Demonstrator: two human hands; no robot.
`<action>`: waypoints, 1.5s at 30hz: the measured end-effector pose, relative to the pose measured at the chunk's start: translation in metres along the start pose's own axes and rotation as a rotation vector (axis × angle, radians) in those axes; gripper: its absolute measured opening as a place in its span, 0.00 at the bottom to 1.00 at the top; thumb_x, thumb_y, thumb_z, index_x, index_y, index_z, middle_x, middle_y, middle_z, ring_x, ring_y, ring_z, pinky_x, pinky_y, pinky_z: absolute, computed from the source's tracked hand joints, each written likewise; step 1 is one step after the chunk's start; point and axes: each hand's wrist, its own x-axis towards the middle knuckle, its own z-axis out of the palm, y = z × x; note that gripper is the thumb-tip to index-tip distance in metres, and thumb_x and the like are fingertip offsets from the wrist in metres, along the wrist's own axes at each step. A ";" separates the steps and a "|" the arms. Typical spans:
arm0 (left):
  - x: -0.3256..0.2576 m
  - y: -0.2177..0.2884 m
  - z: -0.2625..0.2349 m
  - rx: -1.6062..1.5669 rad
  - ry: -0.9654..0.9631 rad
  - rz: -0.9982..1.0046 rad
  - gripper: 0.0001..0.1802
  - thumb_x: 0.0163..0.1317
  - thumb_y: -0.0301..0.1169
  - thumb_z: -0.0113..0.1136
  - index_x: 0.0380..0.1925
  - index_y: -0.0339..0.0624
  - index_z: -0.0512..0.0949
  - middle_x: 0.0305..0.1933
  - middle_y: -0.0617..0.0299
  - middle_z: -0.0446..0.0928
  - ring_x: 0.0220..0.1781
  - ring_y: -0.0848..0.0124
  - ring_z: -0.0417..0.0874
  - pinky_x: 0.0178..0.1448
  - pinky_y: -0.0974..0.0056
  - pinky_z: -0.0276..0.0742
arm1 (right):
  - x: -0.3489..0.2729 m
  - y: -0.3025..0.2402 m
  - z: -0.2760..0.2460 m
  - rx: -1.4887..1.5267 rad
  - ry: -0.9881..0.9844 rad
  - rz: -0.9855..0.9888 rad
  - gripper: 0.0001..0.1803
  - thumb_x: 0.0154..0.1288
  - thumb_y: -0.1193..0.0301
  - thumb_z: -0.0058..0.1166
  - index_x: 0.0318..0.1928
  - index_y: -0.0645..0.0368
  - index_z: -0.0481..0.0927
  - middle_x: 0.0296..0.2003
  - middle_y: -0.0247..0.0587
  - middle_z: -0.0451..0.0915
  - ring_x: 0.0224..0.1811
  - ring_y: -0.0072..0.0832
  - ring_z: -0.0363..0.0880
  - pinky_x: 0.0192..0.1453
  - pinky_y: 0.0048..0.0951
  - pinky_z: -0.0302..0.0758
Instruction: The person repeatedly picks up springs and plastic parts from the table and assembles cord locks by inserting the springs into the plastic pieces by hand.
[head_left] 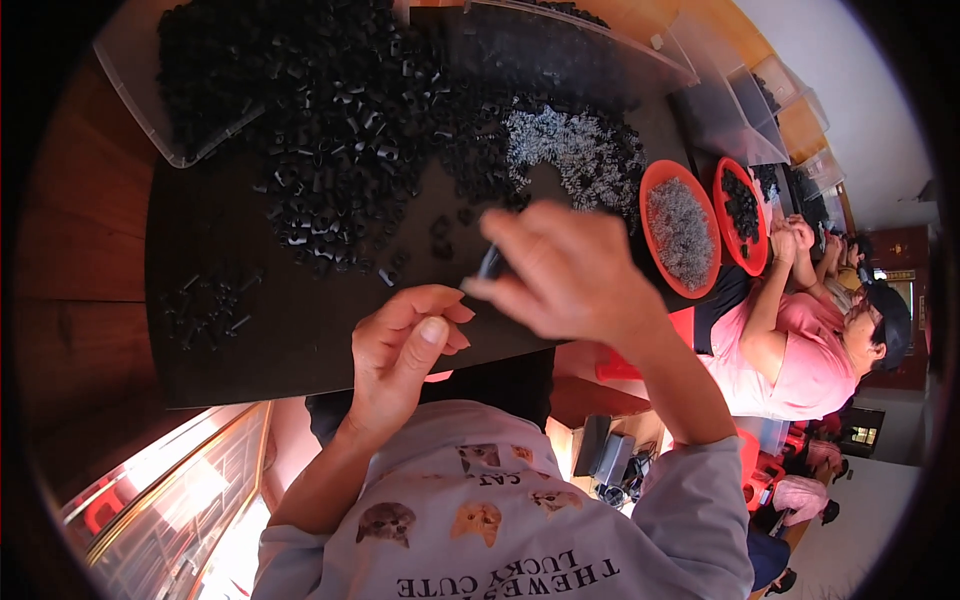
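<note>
The right hand [570, 270] pinches a small black piece [490, 263] in closed fingers while the left hand [400, 345] curls loosely just below, so assembly seems underway, with the black parts heap [340, 120] lying beyond on the table [250, 340].

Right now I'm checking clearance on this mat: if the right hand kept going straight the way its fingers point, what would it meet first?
Probably the left hand: the right hand, pinching a small dark part, points left and slightly down toward the left hand's fingertips, close by. Depth is unclear, so it might pass above them.

Black plastic pieces [340, 120] on a black mat [290, 320] – silver springs [575, 150], orange-red dishes [655, 180]
</note>
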 end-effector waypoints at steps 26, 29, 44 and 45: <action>0.003 -0.007 -0.008 0.419 -0.153 0.125 0.11 0.70 0.31 0.52 0.37 0.33 0.79 0.30 0.61 0.79 0.27 0.78 0.78 0.32 0.73 0.75 | 0.037 0.052 0.056 -0.029 -0.550 0.197 0.14 0.55 0.79 0.51 0.43 0.58 0.78 0.39 0.42 0.73 0.44 0.40 0.78 0.40 0.40 0.78; 0.001 -0.007 -0.010 0.456 -0.137 0.143 0.11 0.70 0.31 0.53 0.36 0.32 0.78 0.30 0.61 0.78 0.26 0.78 0.77 0.31 0.73 0.74 | 0.036 0.045 0.054 -0.013 -0.564 0.165 0.12 0.54 0.79 0.51 0.41 0.58 0.78 0.38 0.41 0.73 0.42 0.40 0.79 0.39 0.40 0.78; 0.002 -0.007 -0.009 0.513 -0.143 0.158 0.11 0.69 0.30 0.53 0.35 0.32 0.78 0.29 0.60 0.78 0.26 0.76 0.77 0.29 0.72 0.73 | 0.043 0.024 0.057 0.103 -0.518 0.224 0.10 0.58 0.78 0.53 0.42 0.58 0.79 0.37 0.39 0.75 0.35 0.42 0.79 0.36 0.39 0.76; 0.002 -0.007 -0.008 0.514 -0.145 0.158 0.11 0.69 0.30 0.53 0.35 0.32 0.78 0.29 0.60 0.78 0.26 0.76 0.77 0.29 0.72 0.73 | 0.044 0.023 0.059 0.024 -0.544 0.224 0.10 0.58 0.78 0.53 0.42 0.58 0.79 0.37 0.39 0.75 0.35 0.42 0.79 0.36 0.38 0.76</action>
